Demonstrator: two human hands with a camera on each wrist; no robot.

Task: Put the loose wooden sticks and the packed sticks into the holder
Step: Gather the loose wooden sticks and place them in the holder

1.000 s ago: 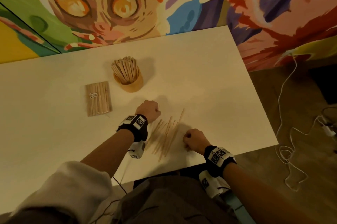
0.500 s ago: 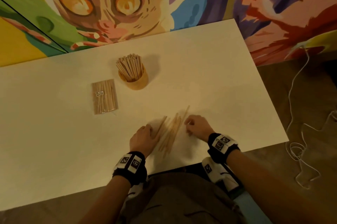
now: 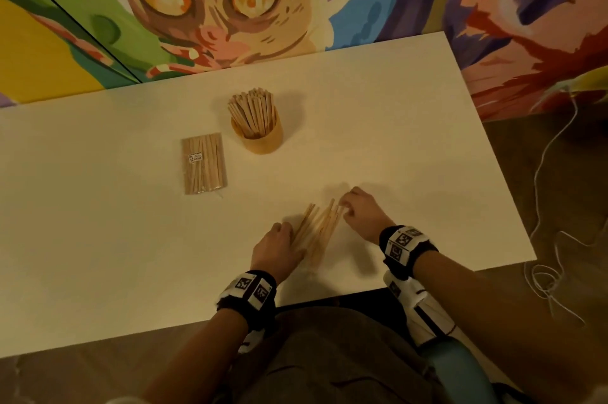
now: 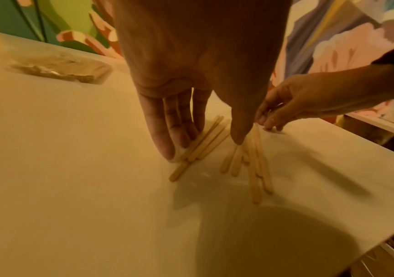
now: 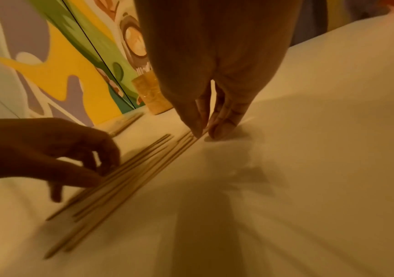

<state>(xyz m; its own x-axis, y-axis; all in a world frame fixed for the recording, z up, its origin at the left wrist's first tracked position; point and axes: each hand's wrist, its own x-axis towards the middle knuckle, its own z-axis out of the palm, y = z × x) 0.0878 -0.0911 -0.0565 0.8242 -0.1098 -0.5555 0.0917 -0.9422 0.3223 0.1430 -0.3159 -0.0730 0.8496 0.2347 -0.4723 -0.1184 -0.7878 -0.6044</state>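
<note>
Head view: your left hand (image 3: 278, 247) and right hand (image 3: 363, 212) flank the loose wooden sticks (image 3: 317, 232) near the tabletop (image 3: 98, 255) front edge, likely herding them into one bundle for a single lift. The holder (image 3: 261, 137), already stocked with upright sticks, stands at 11 o'clock from the pile; the packed sticks (image 3: 204, 165) lie flat just beside it at its 8 o'clock, untouched. Left wrist view: your left fingers (image 4: 167, 135) are straight, pressing the pile's near flank, thumb resting on the other cluster; nothing is gripped. The pile reads as two groups here, and the pack is a blur at 10 o'clock. Right wrist view: your right fingers (image 5: 224, 123) are drawn narrow, tips together at the far stick ends, probably nudging them; you cannot tell whether a stick is pinched. The hand cuts off the holder, and stick count is unreadable.
</note>
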